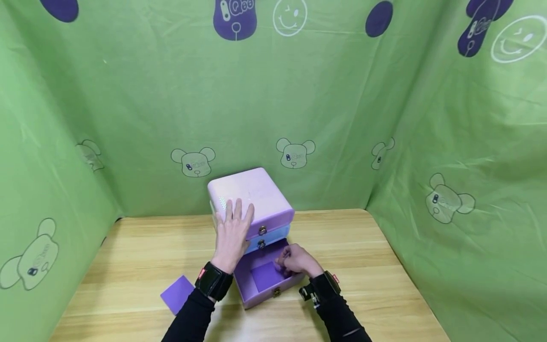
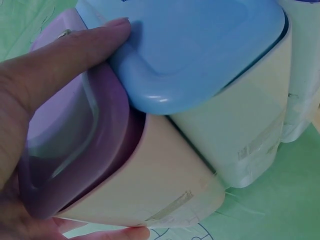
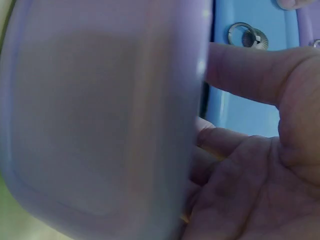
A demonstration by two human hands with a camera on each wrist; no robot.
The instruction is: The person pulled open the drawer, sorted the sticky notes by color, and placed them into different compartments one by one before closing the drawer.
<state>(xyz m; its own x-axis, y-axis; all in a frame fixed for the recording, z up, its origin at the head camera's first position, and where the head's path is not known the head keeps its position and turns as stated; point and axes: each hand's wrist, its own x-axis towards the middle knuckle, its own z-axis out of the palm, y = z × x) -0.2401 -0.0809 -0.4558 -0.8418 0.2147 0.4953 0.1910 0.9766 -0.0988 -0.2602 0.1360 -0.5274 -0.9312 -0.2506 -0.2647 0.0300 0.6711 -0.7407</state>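
A stack of small drawers stands on the table, with a pinkish lilac top unit (image 1: 267, 190), a blue drawer (image 1: 279, 232) in the middle and a purple bottom drawer (image 1: 252, 300) pulled out. My left hand (image 1: 231, 237) rests on the top unit with fingers spread; its thumb (image 2: 95, 42) lies across the lilac front to the blue one. My right hand (image 1: 299, 261) reaches over the right side of the open drawer, its fingers bent inside. A flat purple square (image 1: 264, 276) lies on the drawer's floor beside those fingers. The drawer wall hides the fingertips in the right wrist view; I cannot tell whether they hold anything.
Another purple square (image 1: 177, 292) lies on the wooden table (image 1: 376, 275), left of the left forearm. Metal ring pulls (image 1: 277, 291) stick out from the drawer fronts. Green printed cloth (image 1: 239, 114) hangs behind the stack and along both sides of the table.
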